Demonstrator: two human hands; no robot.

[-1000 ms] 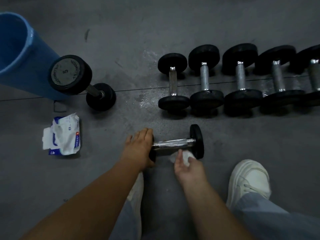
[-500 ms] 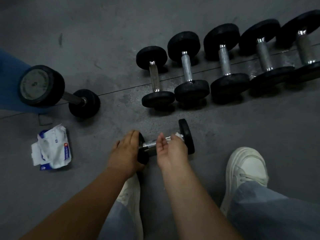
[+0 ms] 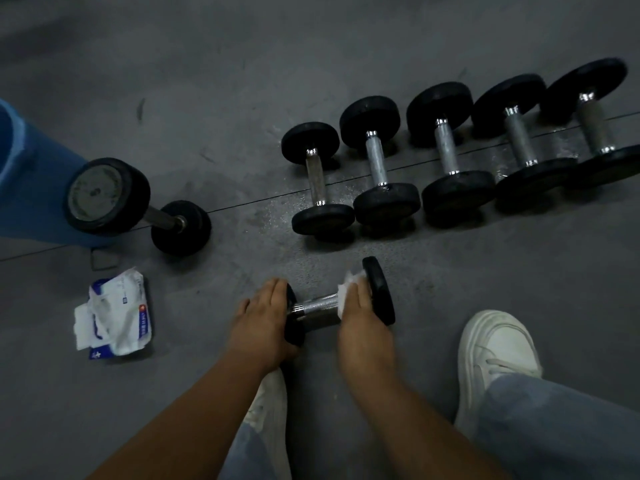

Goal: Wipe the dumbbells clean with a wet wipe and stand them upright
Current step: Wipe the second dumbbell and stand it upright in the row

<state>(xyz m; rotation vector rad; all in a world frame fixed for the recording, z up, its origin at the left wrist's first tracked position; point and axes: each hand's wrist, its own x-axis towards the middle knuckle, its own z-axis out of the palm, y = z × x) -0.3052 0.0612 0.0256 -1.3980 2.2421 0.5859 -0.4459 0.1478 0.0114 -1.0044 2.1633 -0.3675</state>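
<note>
The floor (image 3: 242,81) is dark grey, scuffed and dimly lit, with a thin seam running from 9 o'clock up toward 3 o'clock. At 6 o'clock a small dumbbell (image 3: 341,301) lies on its side on this floor. The left hand (image 3: 263,320) cups its left weight, grip closed over the black disc. The right hand (image 3: 363,323) presses a white wet wipe (image 3: 348,289) against the chrome handle just beside the right weight, grip closed on the wipe. At 1 to 2 o'clock a row of five dumbbells (image 3: 446,154) lies side by side across the seam. At 9 o'clock one dumbbell (image 3: 135,202) stands on end, touching a blue bin (image 3: 31,195). A crumpled wet wipe pack (image 3: 114,315) lies at 8 o'clock. White shoes (image 3: 495,355) and pale trouser legs flank the hands.
</note>
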